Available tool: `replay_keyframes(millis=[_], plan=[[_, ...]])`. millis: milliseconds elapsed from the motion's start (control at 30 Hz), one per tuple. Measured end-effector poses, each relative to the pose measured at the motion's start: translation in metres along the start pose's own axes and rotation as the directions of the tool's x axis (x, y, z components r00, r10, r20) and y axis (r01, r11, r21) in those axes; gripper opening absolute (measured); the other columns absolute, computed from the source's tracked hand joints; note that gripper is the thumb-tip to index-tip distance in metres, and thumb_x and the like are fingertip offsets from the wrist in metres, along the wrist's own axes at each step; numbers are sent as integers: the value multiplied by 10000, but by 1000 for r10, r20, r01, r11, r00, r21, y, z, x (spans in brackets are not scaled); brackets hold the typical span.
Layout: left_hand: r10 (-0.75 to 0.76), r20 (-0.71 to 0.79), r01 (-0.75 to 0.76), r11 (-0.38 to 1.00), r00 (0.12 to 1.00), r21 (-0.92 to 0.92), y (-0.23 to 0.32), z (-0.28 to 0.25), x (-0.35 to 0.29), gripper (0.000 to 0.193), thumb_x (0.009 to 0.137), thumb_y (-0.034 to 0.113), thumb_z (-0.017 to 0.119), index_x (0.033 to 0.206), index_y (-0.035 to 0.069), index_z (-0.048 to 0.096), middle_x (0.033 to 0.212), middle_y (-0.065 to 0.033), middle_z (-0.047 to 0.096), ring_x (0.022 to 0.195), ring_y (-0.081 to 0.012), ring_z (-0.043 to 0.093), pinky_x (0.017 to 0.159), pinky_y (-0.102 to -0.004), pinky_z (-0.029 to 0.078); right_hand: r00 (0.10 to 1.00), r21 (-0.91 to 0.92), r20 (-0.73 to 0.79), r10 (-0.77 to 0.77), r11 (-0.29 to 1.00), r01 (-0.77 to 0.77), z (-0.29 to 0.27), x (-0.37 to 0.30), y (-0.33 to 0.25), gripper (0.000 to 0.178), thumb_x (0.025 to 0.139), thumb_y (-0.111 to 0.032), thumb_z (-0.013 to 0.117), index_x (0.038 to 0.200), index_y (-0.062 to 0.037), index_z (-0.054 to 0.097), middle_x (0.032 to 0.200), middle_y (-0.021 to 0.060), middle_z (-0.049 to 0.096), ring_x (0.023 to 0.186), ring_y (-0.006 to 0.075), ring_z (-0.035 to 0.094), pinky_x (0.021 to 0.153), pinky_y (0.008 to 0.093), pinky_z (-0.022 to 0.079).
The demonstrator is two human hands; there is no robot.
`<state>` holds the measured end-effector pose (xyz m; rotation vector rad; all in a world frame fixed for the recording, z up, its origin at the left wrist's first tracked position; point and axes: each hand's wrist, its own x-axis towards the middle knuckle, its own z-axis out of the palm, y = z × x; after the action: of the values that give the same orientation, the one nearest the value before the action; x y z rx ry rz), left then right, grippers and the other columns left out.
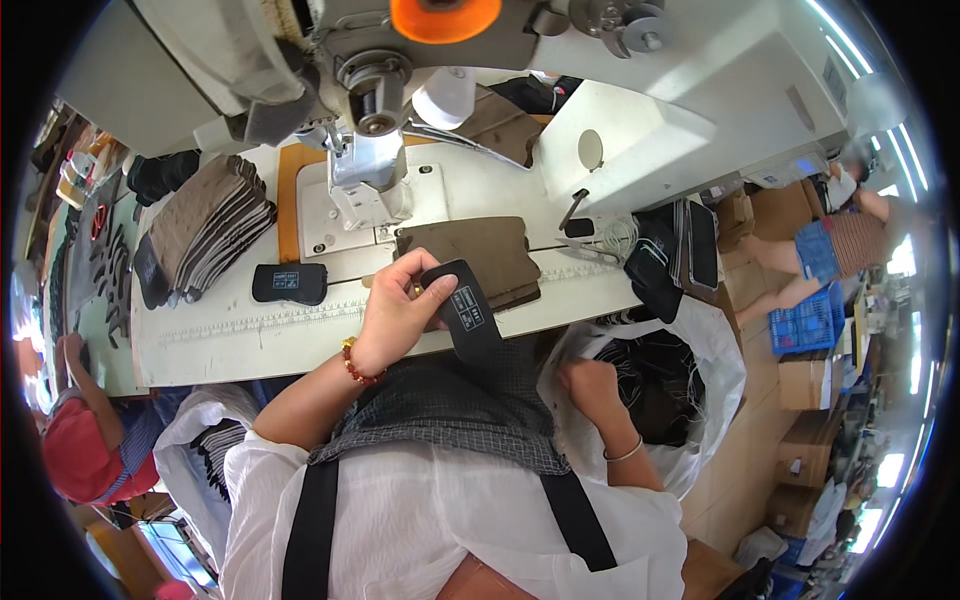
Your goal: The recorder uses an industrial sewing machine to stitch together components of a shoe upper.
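Note:
My left hand, with a beaded bracelet at the wrist, pinches a small black fabric piece with light print between thumb and fingers. The piece hangs at the table's front edge, its lower end over my dark apron. Just behind it, brown fabric panels lie stacked in front of the sewing machine head. My right hand is closed at the rim of a white sack filled with dark pieces; what its fingers hold, if anything, is hidden. Another black printed piece lies flat on the table.
A fanned stack of brown and grey pieces sits at the left. Black pieces and coiled thread are at the right. A second white sack stands at lower left. A co-worker in red works at left; another person is at far right.

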<state>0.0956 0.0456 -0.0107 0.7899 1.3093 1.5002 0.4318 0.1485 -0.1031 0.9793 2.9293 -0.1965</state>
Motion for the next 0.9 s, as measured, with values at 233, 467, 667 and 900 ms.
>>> replay_keyframes(millis=[233, 467, 667, 900], plan=[[63, 19, -64, 997, 998, 35, -7, 14, -2, 112, 1030, 79, 682, 983, 17, 601, 849, -35, 719, 725, -73, 698, 571, -231, 599, 903, 643, -428, 40, 716, 273, -97, 62, -86, 156, 912, -152, 765, 851, -50, 664, 761, 99, 614, 596, 282, 600, 545, 370, 470], [87, -13, -87, 996, 996, 7, -13, 18, -8, 118, 1029, 62, 678, 966, 17, 589, 836, -37, 713, 698, -73, 697, 550, -224, 576, 811, 399, -578, -91, 835, 379, -78, 67, -73, 127, 889, -103, 745, 884, -63, 625, 727, 103, 545, 634, 311, 607, 557, 408, 459], [63, -33, -64, 998, 997, -20, -11, 10, -4, 111, 1036, 62, 667, 969, 23, 587, 844, -38, 710, 701, -77, 698, 555, -230, 581, 998, 32, -7, 59, 998, -59, -82, 26, -33, 104, 886, -104, 731, 982, -88, 693, 809, 103, 629, 722, 327, 670, 610, 414, 517], [75, -17, -75, 997, 997, -4, -11, 19, -4, 108, 1031, 55, 672, 972, 21, 588, 841, -40, 708, 696, -73, 694, 562, -227, 578, 918, 741, -382, 108, 629, 235, -93, 50, -72, 238, 886, -189, 825, 1053, -65, 709, 889, 53, 700, 591, 170, 603, 552, 299, 480]])
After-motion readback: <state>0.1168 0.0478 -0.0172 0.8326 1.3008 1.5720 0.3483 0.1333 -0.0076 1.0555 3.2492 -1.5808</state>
